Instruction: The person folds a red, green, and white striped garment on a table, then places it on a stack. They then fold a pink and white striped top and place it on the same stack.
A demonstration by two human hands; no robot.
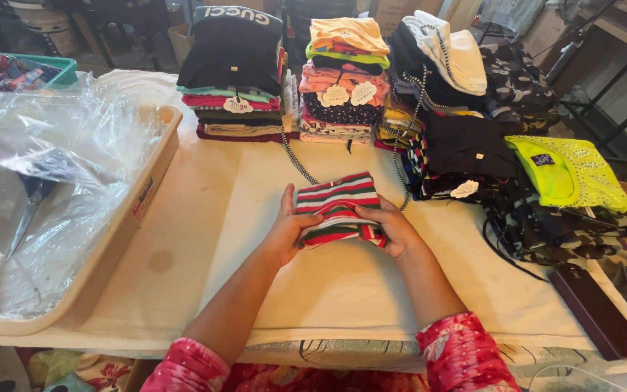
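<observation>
head camera, looking down: both hands are clasping a small folded striped garment (339, 210) at the middle of a table (183, 239) covered in a cream cloth. the left hand (284, 231) is gripping the garment's left edge, thumb raised along the side and fingers tucked beneath, while the right hand (393, 226) is pinching its right edge, thumb lying over the red, green and white stripes. the garment is being held just above the cloth, slightly tilted, between the two wrists. pink floral sleeves (462, 356) are showing at the bottom edge.

just behind the garment, three piles of folded clothes are standing in a row: a dark pile (235, 72) on the left, a pink and orange pile (342, 80) with round paper tags in the middle, and a black and white pile (437, 65) to the right. a black and white cord (295, 161) is trailing down from between the piles toward the hands. to the right, a neon yellow top (567, 173) is lying over a heap of dark patterned fabric. a long dark brown case (598, 312) is resting near the table's right corner. well to the left, a beige tray (121, 225) is holding crumpled clear plastic sheeting (45, 181), and a green bin (52, 67) is sitting beyond it.
</observation>
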